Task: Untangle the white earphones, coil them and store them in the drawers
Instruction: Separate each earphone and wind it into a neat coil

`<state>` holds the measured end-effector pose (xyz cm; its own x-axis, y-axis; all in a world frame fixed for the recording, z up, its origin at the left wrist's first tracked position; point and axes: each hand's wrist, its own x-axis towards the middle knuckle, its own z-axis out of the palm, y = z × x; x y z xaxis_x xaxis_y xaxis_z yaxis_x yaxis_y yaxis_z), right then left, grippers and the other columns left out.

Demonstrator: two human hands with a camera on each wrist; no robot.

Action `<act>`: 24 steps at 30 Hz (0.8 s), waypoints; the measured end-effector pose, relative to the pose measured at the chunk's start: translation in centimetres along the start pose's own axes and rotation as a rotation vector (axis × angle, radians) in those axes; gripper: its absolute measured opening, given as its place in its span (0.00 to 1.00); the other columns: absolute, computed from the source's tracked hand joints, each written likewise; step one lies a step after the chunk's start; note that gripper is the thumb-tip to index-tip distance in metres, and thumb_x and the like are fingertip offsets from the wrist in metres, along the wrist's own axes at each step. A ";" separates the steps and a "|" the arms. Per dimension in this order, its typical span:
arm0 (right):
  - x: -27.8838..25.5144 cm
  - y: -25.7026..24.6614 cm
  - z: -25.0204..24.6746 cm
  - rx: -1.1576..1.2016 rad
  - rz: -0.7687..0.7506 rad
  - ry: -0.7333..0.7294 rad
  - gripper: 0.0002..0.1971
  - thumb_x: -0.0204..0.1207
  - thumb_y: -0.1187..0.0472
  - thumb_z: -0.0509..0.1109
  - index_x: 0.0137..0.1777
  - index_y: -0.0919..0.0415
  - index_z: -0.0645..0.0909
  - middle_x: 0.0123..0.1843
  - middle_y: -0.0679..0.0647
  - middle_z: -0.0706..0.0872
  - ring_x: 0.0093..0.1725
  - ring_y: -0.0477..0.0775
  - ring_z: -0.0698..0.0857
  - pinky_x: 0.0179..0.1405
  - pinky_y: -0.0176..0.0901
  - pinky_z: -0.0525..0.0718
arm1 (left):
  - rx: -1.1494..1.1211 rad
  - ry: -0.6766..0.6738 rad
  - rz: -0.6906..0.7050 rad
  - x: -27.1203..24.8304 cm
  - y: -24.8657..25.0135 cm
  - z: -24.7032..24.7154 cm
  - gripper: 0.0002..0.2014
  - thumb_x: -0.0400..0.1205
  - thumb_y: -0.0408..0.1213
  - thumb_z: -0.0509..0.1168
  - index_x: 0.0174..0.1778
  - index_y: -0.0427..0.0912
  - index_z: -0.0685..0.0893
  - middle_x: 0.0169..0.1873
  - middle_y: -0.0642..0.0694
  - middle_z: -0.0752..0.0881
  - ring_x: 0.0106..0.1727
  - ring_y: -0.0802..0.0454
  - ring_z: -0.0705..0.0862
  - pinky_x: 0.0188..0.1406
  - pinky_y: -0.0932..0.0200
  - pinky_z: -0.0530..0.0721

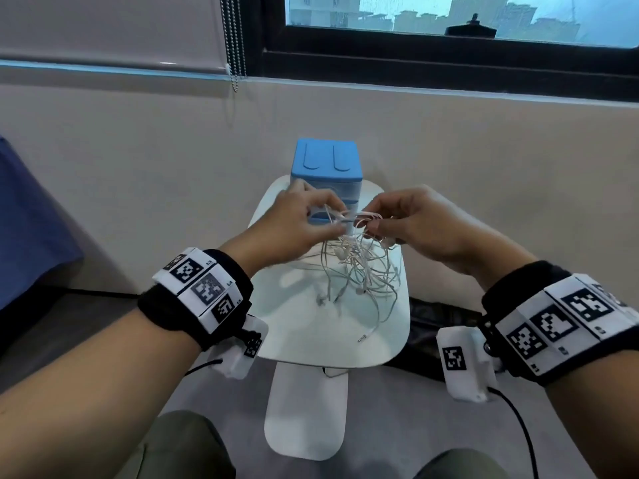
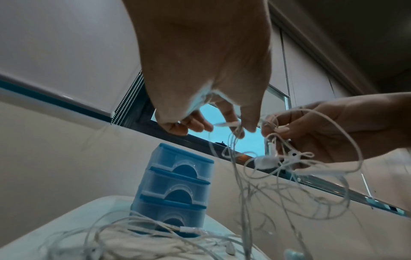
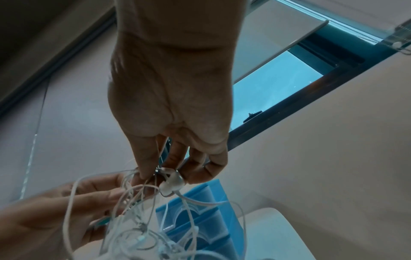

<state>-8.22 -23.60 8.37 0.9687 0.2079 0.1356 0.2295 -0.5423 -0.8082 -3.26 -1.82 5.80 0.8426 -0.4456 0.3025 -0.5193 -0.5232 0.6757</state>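
Observation:
A tangle of white earphones (image 1: 359,267) hangs between both hands above a small white table (image 1: 297,305). My left hand (image 1: 297,226) pinches cable strands at the top of the tangle, seen from below as the left hand (image 2: 222,121) in the left wrist view. My right hand (image 1: 408,223) pinches strands just to the right; in the right wrist view its fingers (image 3: 151,168) curl round cables and an earbud (image 3: 172,183). Loose ends and plugs trail onto the tabletop. A blue drawer unit (image 1: 325,167) with three shut drawers (image 2: 177,183) stands behind the hands.
The white table has a rounded top and a flat foot (image 1: 306,413) on the grey floor. A beige wall and a dark-framed window (image 1: 449,46) lie behind. A bead chain (image 1: 235,43) hangs at the left. Blue fabric (image 1: 27,219) sits at far left.

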 end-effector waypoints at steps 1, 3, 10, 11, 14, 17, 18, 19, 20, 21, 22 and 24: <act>0.2 -0.4 -0.2 -0.011 -0.008 -0.002 0.06 0.82 0.71 0.72 0.49 0.64 0.90 0.40 0.64 0.87 0.39 0.54 0.81 0.43 0.44 0.80 | 0.006 0.053 0.012 0.1 -0.1 -0.3 0.08 0.79 0.51 0.77 0.48 0.67 0.85 0.57 0.48 0.76 0.65 0.47 0.77 0.67 0.52 0.76; 0.6 -1.0 -0.6 -0.023 -0.019 0.000 0.06 0.83 0.71 0.71 0.50 0.65 0.90 0.39 0.59 0.86 0.40 0.54 0.81 0.45 0.45 0.80 | 0.028 0.101 0.040 0.1 -0.1 -1.0 0.05 0.79 0.55 0.76 0.44 0.68 0.85 0.62 0.51 0.77 0.71 0.48 0.75 0.73 0.46 0.72; 1.7 -1.4 -0.6 0.002 -0.016 0.070 0.07 0.84 0.70 0.70 0.48 0.63 0.89 0.38 0.59 0.87 0.40 0.55 0.81 0.41 0.44 0.78 | -0.284 -0.041 0.003 -0.5 0.0 -2.8 0.06 0.86 0.37 0.72 0.50 0.37 0.86 0.39 0.46 0.91 0.43 0.52 0.89 0.50 0.59 0.85; 1.8 -1.4 -0.4 0.027 -0.008 0.090 0.08 0.84 0.71 0.69 0.48 0.63 0.89 0.38 0.58 0.87 0.40 0.54 0.82 0.40 0.42 0.78 | -0.317 -0.044 -0.011 -0.6 -0.1 -2.9 0.06 0.86 0.36 0.71 0.51 0.36 0.86 0.37 0.45 0.91 0.41 0.51 0.88 0.47 0.59 0.86; 1.9 -1.2 0.0 0.069 0.014 0.127 0.08 0.86 0.72 0.68 0.51 0.67 0.88 0.38 0.58 0.87 0.35 0.49 0.85 0.35 0.34 0.79 | -0.412 -0.049 -0.074 -0.9 -0.2 -3.3 0.05 0.87 0.35 0.70 0.53 0.36 0.87 0.35 0.43 0.87 0.35 0.49 0.86 0.38 0.58 0.85; 1.9 -0.8 0.1 0.081 0.040 0.143 0.08 0.86 0.73 0.66 0.52 0.69 0.87 0.39 0.61 0.88 0.34 0.48 0.87 0.32 0.32 0.81 | -0.460 -0.073 -0.114 -1.3 -0.5 -3.7 0.04 0.87 0.30 0.68 0.55 0.36 0.87 0.36 0.41 0.86 0.35 0.48 0.84 0.35 0.58 0.84; 1.9 -0.7 0.1 0.089 0.051 0.145 0.08 0.87 0.73 0.65 0.52 0.69 0.87 0.39 0.61 0.88 0.34 0.49 0.87 0.32 0.33 0.81 | -0.459 -0.076 -0.121 -1.4 -0.6 -3.8 0.04 0.87 0.30 0.68 0.55 0.35 0.87 0.36 0.41 0.87 0.35 0.49 0.84 0.34 0.59 0.84; 1.8 -0.6 0.1 0.096 0.059 0.148 0.09 0.87 0.72 0.65 0.51 0.69 0.87 0.39 0.60 0.88 0.34 0.49 0.87 0.32 0.34 0.81 | -0.454 -0.073 -0.133 -1.4 -0.7 -3.9 0.04 0.87 0.29 0.68 0.54 0.34 0.88 0.36 0.40 0.88 0.36 0.49 0.85 0.34 0.60 0.85; 1.8 -0.5 0.1 0.101 0.066 0.152 0.09 0.87 0.72 0.65 0.50 0.68 0.88 0.39 0.60 0.88 0.35 0.50 0.86 0.33 0.35 0.81 | -0.449 -0.069 -0.148 -1.5 -0.8 -3.9 0.05 0.87 0.29 0.68 0.54 0.32 0.88 0.36 0.41 0.89 0.36 0.50 0.86 0.34 0.60 0.86; 1.7 -0.5 0.1 0.102 0.072 0.158 0.09 0.87 0.71 0.65 0.50 0.68 0.88 0.39 0.60 0.88 0.35 0.51 0.86 0.33 0.37 0.80 | -0.442 -0.064 -0.159 -1.5 -0.9 -4.0 0.06 0.87 0.30 0.68 0.54 0.31 0.88 0.36 0.42 0.89 0.36 0.50 0.87 0.35 0.60 0.87; 1.7 -0.4 0.0 0.099 0.076 0.161 0.09 0.87 0.70 0.65 0.49 0.67 0.88 0.39 0.60 0.88 0.36 0.51 0.86 0.34 0.37 0.79 | -0.434 -0.060 -0.169 -1.5 -1.0 -4.0 0.06 0.87 0.30 0.69 0.54 0.30 0.88 0.35 0.42 0.89 0.36 0.50 0.88 0.35 0.60 0.88; 1.5 -0.3 0.0 0.089 0.081 0.163 0.09 0.88 0.70 0.65 0.49 0.68 0.88 0.38 0.59 0.89 0.36 0.52 0.86 0.35 0.40 0.79 | -0.416 -0.045 -0.190 -1.5 -1.1 -4.0 0.08 0.87 0.31 0.70 0.53 0.28 0.87 0.34 0.41 0.88 0.35 0.50 0.87 0.34 0.60 0.87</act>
<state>-6.79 -23.16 8.80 0.9878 0.0280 0.1532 0.1479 -0.4760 -0.8669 -3.38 2.34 7.25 0.9054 -0.4059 0.1242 -0.2473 -0.2666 0.9315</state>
